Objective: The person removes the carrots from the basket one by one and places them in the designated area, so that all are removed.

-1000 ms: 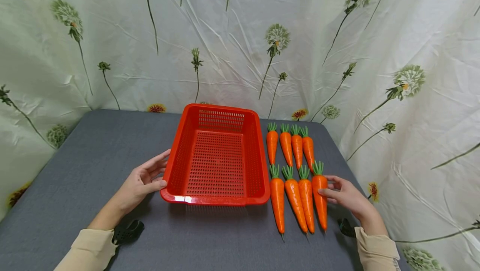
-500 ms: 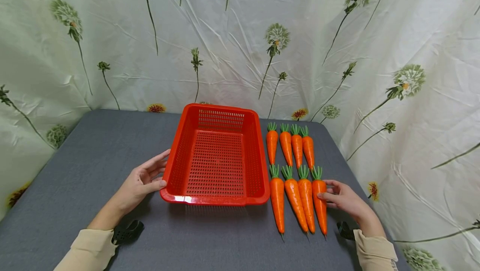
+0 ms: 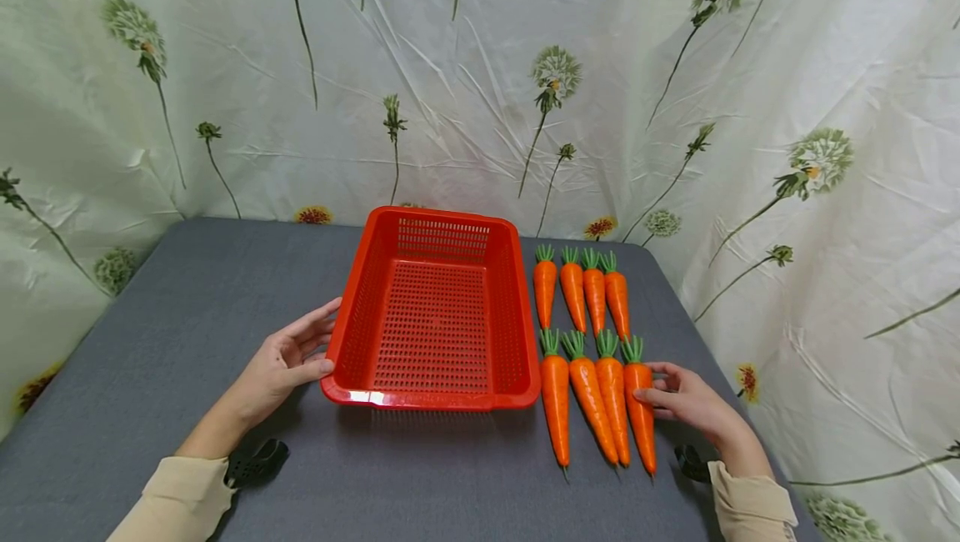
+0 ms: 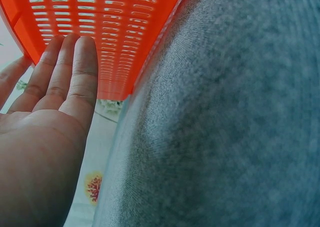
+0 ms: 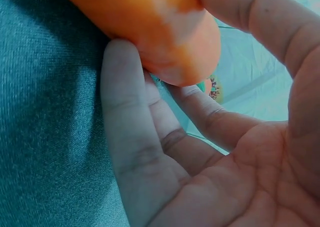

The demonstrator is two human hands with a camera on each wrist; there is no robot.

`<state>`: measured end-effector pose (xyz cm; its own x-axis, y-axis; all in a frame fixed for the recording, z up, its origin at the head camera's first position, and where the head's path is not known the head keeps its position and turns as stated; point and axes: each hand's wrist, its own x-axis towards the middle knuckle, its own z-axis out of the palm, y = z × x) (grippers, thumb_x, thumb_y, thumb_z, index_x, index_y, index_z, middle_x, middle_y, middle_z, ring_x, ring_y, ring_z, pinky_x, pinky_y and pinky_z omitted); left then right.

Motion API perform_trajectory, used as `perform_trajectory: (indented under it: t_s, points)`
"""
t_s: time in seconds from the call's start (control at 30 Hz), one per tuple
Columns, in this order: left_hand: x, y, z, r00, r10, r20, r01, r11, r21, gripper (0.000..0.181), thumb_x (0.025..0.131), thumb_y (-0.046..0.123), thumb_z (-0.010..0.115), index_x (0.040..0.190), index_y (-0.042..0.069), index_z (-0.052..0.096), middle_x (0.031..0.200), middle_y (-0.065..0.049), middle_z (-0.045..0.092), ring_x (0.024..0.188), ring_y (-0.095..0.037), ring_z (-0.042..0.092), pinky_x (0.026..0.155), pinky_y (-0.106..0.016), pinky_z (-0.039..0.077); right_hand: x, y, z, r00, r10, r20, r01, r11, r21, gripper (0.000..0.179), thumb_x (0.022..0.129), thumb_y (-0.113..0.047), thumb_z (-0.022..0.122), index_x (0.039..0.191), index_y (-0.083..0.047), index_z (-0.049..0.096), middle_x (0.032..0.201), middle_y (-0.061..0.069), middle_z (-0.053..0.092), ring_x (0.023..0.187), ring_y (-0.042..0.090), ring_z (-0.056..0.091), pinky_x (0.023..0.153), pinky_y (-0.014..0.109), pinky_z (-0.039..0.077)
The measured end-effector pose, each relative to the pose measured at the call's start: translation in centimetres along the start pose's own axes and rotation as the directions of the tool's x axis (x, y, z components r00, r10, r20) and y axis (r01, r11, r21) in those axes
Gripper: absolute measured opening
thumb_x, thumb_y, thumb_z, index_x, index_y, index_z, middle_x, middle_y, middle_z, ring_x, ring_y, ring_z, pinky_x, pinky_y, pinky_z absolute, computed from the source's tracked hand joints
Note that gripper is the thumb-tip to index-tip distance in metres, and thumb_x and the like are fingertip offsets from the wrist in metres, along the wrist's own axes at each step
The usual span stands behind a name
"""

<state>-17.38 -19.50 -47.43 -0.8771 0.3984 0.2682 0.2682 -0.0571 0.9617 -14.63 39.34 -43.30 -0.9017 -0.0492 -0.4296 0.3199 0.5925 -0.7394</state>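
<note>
A red plastic basket (image 3: pixel 431 392) with slotted walls stands in the middle of the grey table. My left hand (image 3: pixel 281 367) touches its left side, fingers nearly straight; the left wrist view shows the fingertips (image 4: pixel 85 52) against the slotted wall (image 4: pixel 115 32). To the basket's right lie several carrots with green tops in two rows, such as one in the far row (image 3: pixel 544 293). My right hand (image 3: pixel 693 400) pinches the rightmost carrot (image 3: pixel 640 421) of the near row between thumb and fingers. In the right wrist view that carrot (image 5: pixel 150 32) sits close above the cloth, partly cut off.
Other near-row carrots (image 3: pixel 556 409) lie close to the basket's right wall, tips toward me. A grey cloth (image 3: pixel 420 484) covers the table. Behind and at the sides hangs a pale curtain (image 3: pixel 465 108) printed with dandelions.
My right hand has slid the rightmost near-row carrot slightly toward me, and it now lines up more closely with its neighbours. The left hand and basket have stayed put.
</note>
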Motion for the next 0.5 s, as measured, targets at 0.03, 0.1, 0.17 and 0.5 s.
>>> perform_trajectory:
  t_s: [0.03,0.1,0.17,0.5]
  points:
    - [0.00,-0.06,-0.04,1.000,0.002,0.001,-0.002,1.000,0.002,0.076,0.092,-0.009,0.061,0.158,0.008,0.028,0.145,-0.018,0.051,0.121,-0.012,0.060,0.094,-0.025,0.056,-0.03,-0.03,0.00,1.000,0.000,0.000,0.000,1.000,-0.003,0.076,0.094,-0.028,0.071,0.146,0.011,0.030,0.122,0.022,0.062,0.099,0.018,0.067,0.086,0.038,0.060]
    - [0.01,-0.08,-0.07,1.000,0.001,0.000,-0.001,1.000,0.005,0.076,0.092,-0.009,0.061,0.158,0.008,0.028,0.145,-0.018,0.051,0.121,-0.012,0.060,0.094,-0.025,0.056,0.00,-0.03,0.01,1.000,-0.002,-0.001,0.002,1.000,-0.008,0.076,0.095,-0.029,0.070,0.146,0.011,0.031,0.120,0.019,0.063,0.098,0.017,0.067,0.086,0.038,0.060]
    - [0.02,-0.17,-0.13,1.000,0.000,-0.002,0.000,1.000,0.003,0.076,0.092,-0.009,0.061,0.158,0.008,0.028,0.145,-0.018,0.050,0.121,-0.012,0.060,0.093,-0.025,0.056,0.15,0.04,0.04,1.000,-0.006,-0.001,0.006,1.000,-0.017,0.076,0.095,-0.030,0.070,0.146,0.010,0.031,0.118,0.018,0.064,0.098,0.017,0.067,0.086,0.038,0.060]
    - [0.25,-0.39,-0.24,1.000,-0.002,0.012,0.002,1.000,0.004,0.077,0.092,-0.009,0.061,0.159,0.008,0.026,0.147,-0.019,0.049,0.123,-0.011,0.059,0.094,-0.026,0.056,0.46,0.04,-0.06,1.000,0.008,-0.007,-0.008,1.000,-0.018,0.075,0.096,-0.033,0.068,0.146,0.010,0.032,0.121,0.020,0.062,0.100,0.017,0.067,0.087,0.038,0.060]
